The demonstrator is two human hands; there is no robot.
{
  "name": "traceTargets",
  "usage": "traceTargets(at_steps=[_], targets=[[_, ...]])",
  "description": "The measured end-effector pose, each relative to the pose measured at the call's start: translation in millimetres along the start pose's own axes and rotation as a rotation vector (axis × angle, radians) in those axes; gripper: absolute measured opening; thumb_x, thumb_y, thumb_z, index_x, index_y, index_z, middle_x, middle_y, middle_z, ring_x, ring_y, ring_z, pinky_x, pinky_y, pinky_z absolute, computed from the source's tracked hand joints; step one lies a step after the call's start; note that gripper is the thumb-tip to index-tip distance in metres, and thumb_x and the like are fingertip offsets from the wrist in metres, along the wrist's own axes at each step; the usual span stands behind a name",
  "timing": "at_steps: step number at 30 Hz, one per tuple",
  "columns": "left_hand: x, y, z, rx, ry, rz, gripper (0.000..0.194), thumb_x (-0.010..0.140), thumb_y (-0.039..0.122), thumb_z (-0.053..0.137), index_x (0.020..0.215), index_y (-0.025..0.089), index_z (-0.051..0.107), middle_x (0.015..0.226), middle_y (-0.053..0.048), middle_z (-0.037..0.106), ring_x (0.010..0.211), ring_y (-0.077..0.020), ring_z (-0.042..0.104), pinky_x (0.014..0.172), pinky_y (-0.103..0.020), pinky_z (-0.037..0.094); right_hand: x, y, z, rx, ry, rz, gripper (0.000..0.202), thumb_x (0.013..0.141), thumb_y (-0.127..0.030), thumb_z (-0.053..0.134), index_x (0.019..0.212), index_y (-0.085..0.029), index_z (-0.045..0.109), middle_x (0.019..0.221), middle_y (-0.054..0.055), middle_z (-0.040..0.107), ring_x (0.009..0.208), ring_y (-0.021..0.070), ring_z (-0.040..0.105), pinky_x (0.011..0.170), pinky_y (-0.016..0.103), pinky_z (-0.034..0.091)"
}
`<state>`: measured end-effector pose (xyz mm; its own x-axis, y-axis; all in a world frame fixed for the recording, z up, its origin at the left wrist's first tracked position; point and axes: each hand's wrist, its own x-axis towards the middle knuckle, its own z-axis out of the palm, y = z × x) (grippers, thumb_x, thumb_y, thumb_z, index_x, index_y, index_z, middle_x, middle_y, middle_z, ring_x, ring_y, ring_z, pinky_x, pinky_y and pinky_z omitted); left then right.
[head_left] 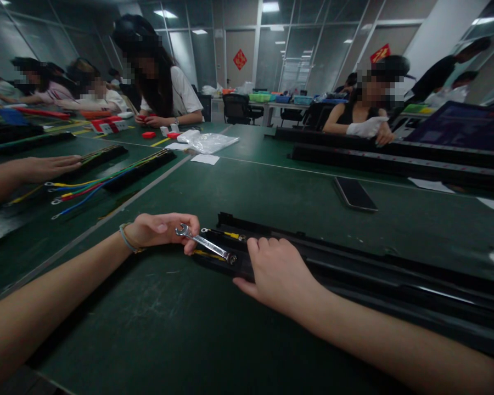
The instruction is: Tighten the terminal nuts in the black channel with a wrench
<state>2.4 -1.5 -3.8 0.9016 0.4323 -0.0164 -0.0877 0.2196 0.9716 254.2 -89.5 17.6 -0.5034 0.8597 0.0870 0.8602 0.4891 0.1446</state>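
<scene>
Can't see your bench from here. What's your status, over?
Left hand gripping wrench, its far end on black rail. Right hand pressing rail's end. Phone lies beyond, clear.

Wrench (pixel 206 244) on rail (pixel 354 269); phone (pixel 355 193) behind; cables (pixel 82 192) left.

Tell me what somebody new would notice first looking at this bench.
Front and centre, the left hand holds a small silver wrench on the near end of a long black rail, while the right hand presses on the rail. At far left, a co-worker's hand rests by a bundle of coloured wires; a dark phone lies mid-table.
</scene>
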Motion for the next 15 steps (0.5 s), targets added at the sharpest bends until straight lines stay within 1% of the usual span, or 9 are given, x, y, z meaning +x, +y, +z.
traceTargets(at_steps=[8, 15], targets=[[0.4, -0.7, -0.6, -0.019, -0.017, -0.006, 0.042, 0.057, 0.032, 0.055, 0.093, 0.01, 0.051, 0.079, -0.01, 0.059, 0.076, -0.0239, 0.05, 0.071, -0.032, 0.038, 0.6, 0.0, 1.6, -0.007, 0.002, -0.006, 0.049, 0.071, -0.056, 0.04, 0.091, -0.013, 0.051, 0.077, 0.01, 0.056, 0.069, 0.0229, 0.052, 0.06, 0.035, 0.037], [4.8, 4.0, 5.9, 0.051, 0.001, -0.026, 0.04, 0.059, 0.031, 0.057, 0.093, 0.009, 0.052, 0.078, -0.009, 0.058, 0.074, -0.0221, 0.05, 0.07, -0.03, 0.038, 1.0, 1.2, 1.8, 0.004, 0.001, -0.005, 0.05, 0.071, -0.057, 0.038, 0.091, -0.013, 0.05, 0.077, 0.01, 0.056, 0.068, 0.0224, 0.052, 0.059, 0.035, 0.037]])
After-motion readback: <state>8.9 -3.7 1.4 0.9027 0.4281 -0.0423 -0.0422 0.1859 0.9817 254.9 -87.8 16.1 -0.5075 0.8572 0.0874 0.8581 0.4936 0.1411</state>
